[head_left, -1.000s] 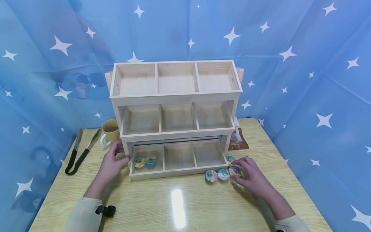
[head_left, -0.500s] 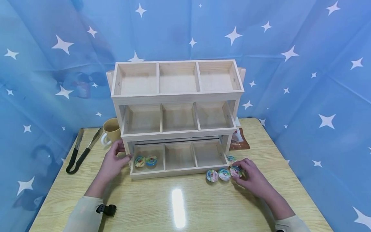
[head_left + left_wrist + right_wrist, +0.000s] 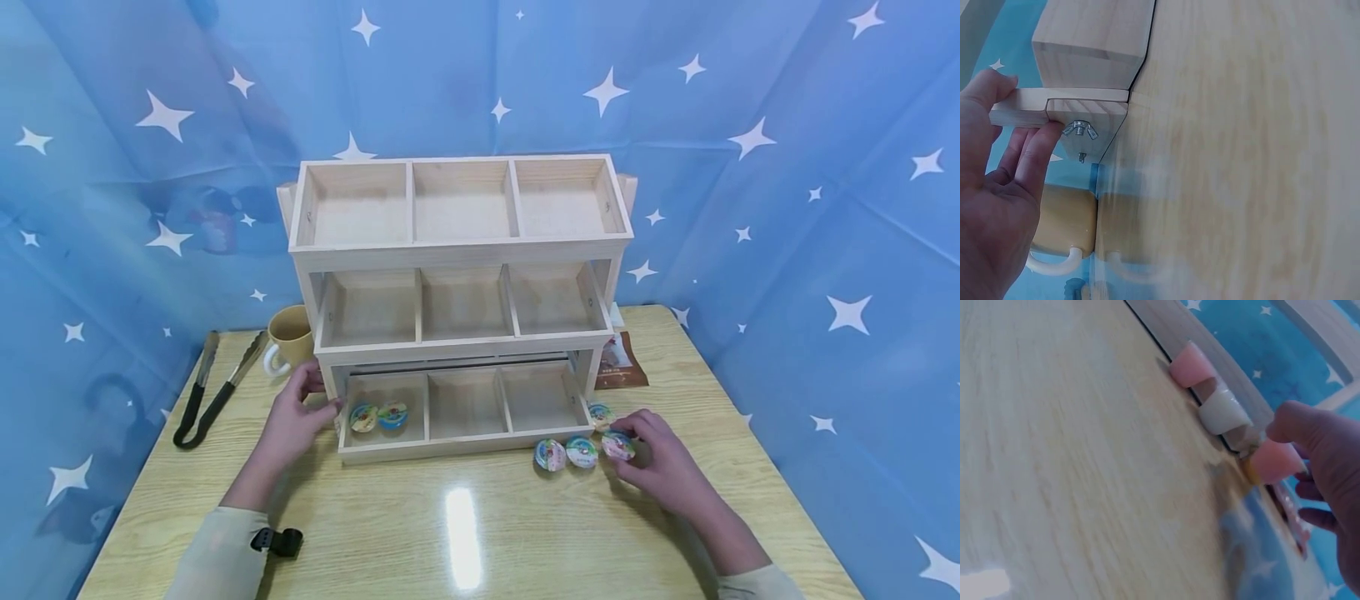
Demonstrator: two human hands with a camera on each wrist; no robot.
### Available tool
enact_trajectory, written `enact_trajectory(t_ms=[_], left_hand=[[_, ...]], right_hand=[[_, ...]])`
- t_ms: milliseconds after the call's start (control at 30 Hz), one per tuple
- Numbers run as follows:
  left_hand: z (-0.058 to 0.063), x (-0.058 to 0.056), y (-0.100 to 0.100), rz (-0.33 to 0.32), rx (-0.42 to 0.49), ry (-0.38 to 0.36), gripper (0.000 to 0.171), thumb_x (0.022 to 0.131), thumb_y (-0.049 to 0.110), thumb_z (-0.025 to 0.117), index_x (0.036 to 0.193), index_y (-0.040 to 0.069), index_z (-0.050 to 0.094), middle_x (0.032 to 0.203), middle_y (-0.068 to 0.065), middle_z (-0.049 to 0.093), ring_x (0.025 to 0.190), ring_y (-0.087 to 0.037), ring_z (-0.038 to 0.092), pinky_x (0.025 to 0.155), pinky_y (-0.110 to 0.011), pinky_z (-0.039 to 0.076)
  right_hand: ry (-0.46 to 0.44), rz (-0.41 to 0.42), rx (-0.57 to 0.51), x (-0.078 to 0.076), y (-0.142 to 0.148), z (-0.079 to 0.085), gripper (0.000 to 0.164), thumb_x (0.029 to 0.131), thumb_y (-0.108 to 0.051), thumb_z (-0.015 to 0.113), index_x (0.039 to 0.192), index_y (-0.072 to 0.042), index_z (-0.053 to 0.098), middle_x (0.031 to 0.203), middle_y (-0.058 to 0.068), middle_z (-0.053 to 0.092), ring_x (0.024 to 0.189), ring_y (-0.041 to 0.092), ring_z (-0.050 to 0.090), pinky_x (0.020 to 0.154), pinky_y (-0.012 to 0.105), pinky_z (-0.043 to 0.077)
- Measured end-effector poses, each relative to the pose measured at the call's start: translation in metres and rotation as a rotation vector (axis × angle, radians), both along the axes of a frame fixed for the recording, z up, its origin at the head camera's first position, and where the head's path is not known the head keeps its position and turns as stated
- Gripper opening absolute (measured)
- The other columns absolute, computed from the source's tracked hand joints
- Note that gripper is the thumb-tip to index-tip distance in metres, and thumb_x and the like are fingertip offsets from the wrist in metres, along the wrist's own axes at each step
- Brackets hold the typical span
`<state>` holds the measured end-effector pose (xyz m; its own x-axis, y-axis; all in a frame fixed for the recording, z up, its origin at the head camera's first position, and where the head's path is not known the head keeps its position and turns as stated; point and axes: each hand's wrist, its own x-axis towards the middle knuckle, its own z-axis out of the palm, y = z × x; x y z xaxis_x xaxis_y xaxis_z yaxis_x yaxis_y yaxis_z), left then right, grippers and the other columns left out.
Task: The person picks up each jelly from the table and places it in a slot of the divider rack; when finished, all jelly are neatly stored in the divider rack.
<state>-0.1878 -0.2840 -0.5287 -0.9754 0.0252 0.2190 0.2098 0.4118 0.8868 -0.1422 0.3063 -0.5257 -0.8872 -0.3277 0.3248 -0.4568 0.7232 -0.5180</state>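
A three-tier wooden shelf (image 3: 461,254) with three compartments per tier stands on the table. My left hand (image 3: 294,425) grips its lower left side, thumb on one face and fingers on the other in the left wrist view, beside a wing nut (image 3: 1080,130). At the shelf's front right corner, my right hand (image 3: 660,467) pinches a pink jelly cup (image 3: 1275,461) between thumb and fingers. Left of it sit a white jelly cup (image 3: 1224,411) and another pink jelly cup (image 3: 1191,365). Behind it is a yellowish jelly cup (image 3: 600,416), partly hidden.
Two jelly cups (image 3: 378,417) lie in the bottom left compartment. A yellow mug (image 3: 290,333) with a white handle and black-handled tongs (image 3: 213,396) are at the left. A brown packet (image 3: 621,364) lies behind the shelf's right side. A star-patterned blue curtain (image 3: 465,75) surrounds the table.
My right hand and its pink jelly cup have shifted slightly right, away from the white cup. The left hand keeps its grip on the shelf. The whole view has drifted slightly.
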Motion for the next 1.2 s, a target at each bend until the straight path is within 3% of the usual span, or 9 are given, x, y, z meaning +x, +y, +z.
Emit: enact_trajectory(t_ms=[100, 267, 500, 700, 900, 1100, 1200], left_hand=[[0.0, 0.0, 0.0, 0.002, -0.002, -0.007, 0.057, 0.101, 0.002, 0.078, 0.151, 0.007, 0.054, 0.131, -0.015, 0.065, 0.115, -0.016, 0.06, 0.103, -0.058, 0.048], [0.001, 0.0, 0.0, -0.002, 0.007, -0.004, 0.056, 0.1, 0.001, 0.078, 0.15, 0.006, 0.054, 0.13, -0.017, 0.065, 0.114, -0.016, 0.059, 0.106, -0.061, 0.045], [0.0, -0.001, 0.0, -0.004, 0.007, 0.011, 0.056, 0.099, -0.001, 0.079, 0.149, 0.004, 0.054, 0.129, -0.019, 0.064, 0.113, -0.017, 0.059, 0.109, -0.064, 0.042], [0.0, -0.001, 0.001, -0.003, -0.007, 0.014, 0.056, 0.099, -0.001, 0.079, 0.148, 0.001, 0.053, 0.128, -0.02, 0.065, 0.112, -0.017, 0.059, 0.11, -0.063, 0.041], [-0.002, -0.002, 0.0, -0.001, -0.008, 0.016, 0.055, 0.099, 0.0, 0.079, 0.148, 0.003, 0.054, 0.127, -0.018, 0.065, 0.112, -0.019, 0.059, 0.109, -0.061, 0.042], [0.001, 0.0, 0.0, -0.006, -0.009, 0.013, 0.055, 0.099, 0.002, 0.08, 0.148, 0.004, 0.054, 0.127, -0.018, 0.065, 0.112, -0.017, 0.059, 0.109, -0.062, 0.042], [0.001, 0.0, 0.0, -0.004, -0.011, 0.015, 0.055, 0.099, 0.001, 0.08, 0.148, 0.004, 0.054, 0.125, -0.018, 0.065, 0.111, -0.018, 0.059, 0.11, -0.062, 0.042]], right_hand=[[0.06, 0.015, -0.033, 0.0, 0.001, 0.004, 0.052, 0.075, 0.003, 0.094, 0.121, -0.009, 0.073, 0.114, -0.006, 0.066, 0.11, 0.012, 0.057, 0.098, 0.014, 0.045], [0.14, 0.032, -0.109, -0.005, -0.005, 0.015, 0.051, 0.074, 0.006, 0.093, 0.12, -0.005, 0.073, 0.114, -0.003, 0.067, 0.107, 0.012, 0.057, 0.095, 0.013, 0.046], [0.058, 0.01, -0.192, -0.013, -0.029, 0.029, 0.05, 0.08, 0.004, 0.093, 0.125, -0.01, 0.074, 0.119, -0.004, 0.067, 0.108, 0.012, 0.059, 0.093, 0.02, 0.049], [0.036, 0.089, -0.19, -0.023, -0.052, 0.031, 0.048, 0.085, 0.0, 0.091, 0.128, -0.012, 0.074, 0.123, -0.003, 0.067, 0.109, 0.015, 0.061, 0.09, 0.037, 0.059], [0.057, 0.192, -0.215, -0.036, -0.076, 0.034, 0.047, 0.086, -0.002, 0.091, 0.13, -0.01, 0.074, 0.12, -0.002, 0.067, 0.107, 0.017, 0.062, 0.086, 0.041, 0.06], [0.029, 0.227, -0.213, -0.046, -0.1, 0.036, 0.046, 0.087, -0.005, 0.092, 0.129, -0.01, 0.074, 0.119, -0.001, 0.066, 0.106, 0.019, 0.064, 0.091, 0.041, 0.06], [0.006, 0.236, -0.191, -0.05, -0.112, 0.036, 0.045, 0.089, -0.01, 0.092, 0.13, -0.011, 0.075, 0.122, 0.0, 0.067, 0.108, 0.021, 0.065, 0.093, 0.047, 0.06]])
